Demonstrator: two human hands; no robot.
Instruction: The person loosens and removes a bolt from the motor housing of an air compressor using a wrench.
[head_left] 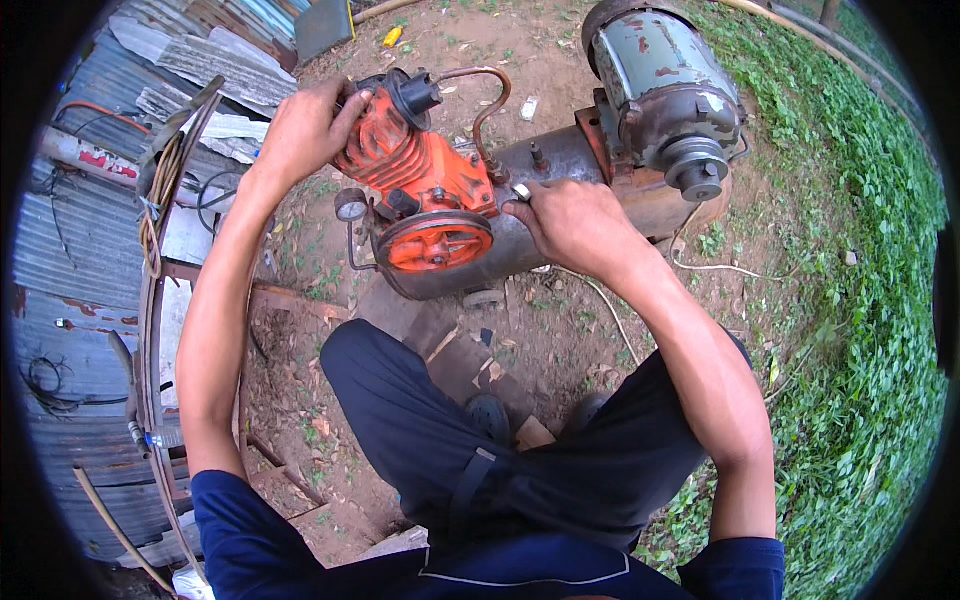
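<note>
An orange compressor pump (412,160) with cooling fins sits on a dark metal tank (440,283). My left hand (305,130) grips the pump's upper left end, its thumb on the fins beside the black air filter (414,97). My right hand (575,225) is closed above the tank, just right of the pump's base. At its fingertips shows a small shiny metal piece (521,191); the rest of that piece is hidden in the hand. An orange-spoked pulley wheel (436,242) faces me, with a pressure gauge (351,205) to its left. A copper pipe (502,92) curves from the pump toward the tank.
A grey electric motor (665,85) with a stepped pulley (695,165) is mounted at the tank's right end. Corrugated metal sheets (75,250) and a coiled cable (165,190) lie at left. A pale cord (610,310) crosses the dirt. Green plants (860,300) cover the right side.
</note>
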